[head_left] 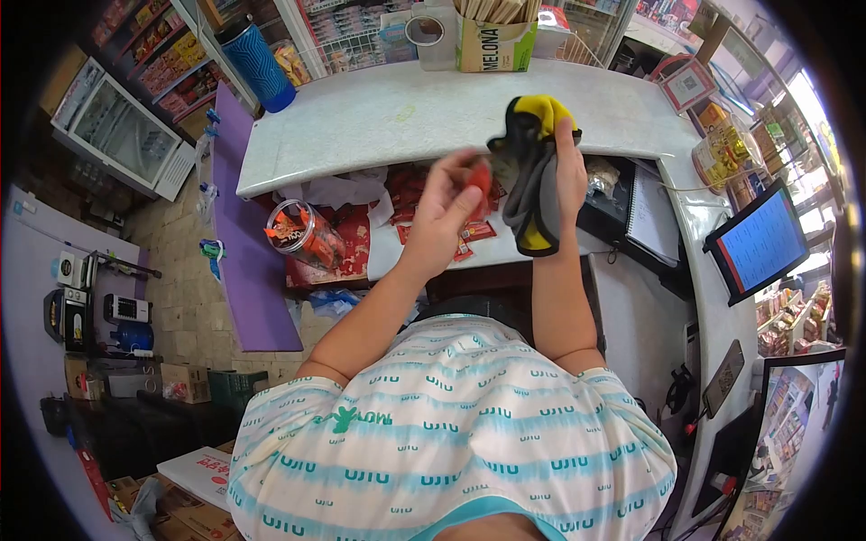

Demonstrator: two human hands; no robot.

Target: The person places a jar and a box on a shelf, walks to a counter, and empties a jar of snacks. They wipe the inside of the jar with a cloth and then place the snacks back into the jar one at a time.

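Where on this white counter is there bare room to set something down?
The white counter has two bare patches: a wide one between the blue tumbler and the yellow-and-black item in the right hand, and a smaller one from there to the QR sign. Below it is crowded: jar, red packets.

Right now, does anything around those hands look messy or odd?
Yes: near the left hand, red packets lie loose at mixed angles on the lower shelf, with crumpled white material beside them, so it looks untidy.
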